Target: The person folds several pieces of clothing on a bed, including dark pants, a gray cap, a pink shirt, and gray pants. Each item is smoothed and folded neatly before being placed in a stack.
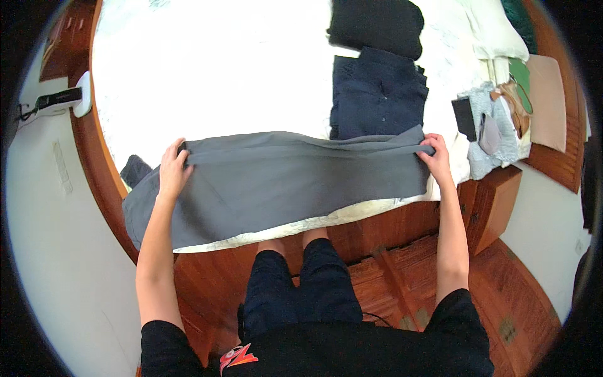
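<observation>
A long grey garment (282,184), apparently trousers folded lengthwise, lies across the near edge of the bed. My left hand (173,167) pinches its far edge towards the left, with the wider end of the cloth spreading beyond my wrist. At the narrow right end, my right hand (436,157) grips a corner of the fabric between thumb and fingers. Creases run along the far side between both hands. Just behind the right half sits a folded navy garment stack (379,96), partly covered by the grey cloth. Beyond it lies a folded black garment (377,28).
A white sheet (212,75) covers the bed. Dark cloth (135,170) pokes out at the left corner. To the right are a black flat object (464,118), a grey-lilac cloth item (490,133) and a beige cushion (546,103). A wooden cabinet (494,207) adjoins the bed's front.
</observation>
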### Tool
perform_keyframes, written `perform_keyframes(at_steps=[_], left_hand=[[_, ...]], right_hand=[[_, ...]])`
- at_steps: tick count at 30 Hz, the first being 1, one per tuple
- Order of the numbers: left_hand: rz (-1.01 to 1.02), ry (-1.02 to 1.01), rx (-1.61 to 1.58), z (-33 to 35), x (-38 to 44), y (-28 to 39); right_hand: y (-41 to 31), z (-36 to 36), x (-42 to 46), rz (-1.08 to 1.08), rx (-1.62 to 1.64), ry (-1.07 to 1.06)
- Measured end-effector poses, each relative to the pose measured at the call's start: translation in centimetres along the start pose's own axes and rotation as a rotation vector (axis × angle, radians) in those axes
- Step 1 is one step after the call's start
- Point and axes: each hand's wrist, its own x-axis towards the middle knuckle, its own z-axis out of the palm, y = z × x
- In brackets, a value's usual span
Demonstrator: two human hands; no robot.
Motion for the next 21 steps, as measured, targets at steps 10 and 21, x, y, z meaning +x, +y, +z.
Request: perform_keyframes(at_steps=[10,21], left_hand=[[-0.089,-0.101,-0.246,0.2,1.9,-3.5],[-0.393,0.218,-0.458,3.7,4.4,-4.5]], right_hand=[[0.3,-1.0,0.0,0.479,0.544,-0.064],[5.6,3.6,9.7,0.404,0.507,0.353]])
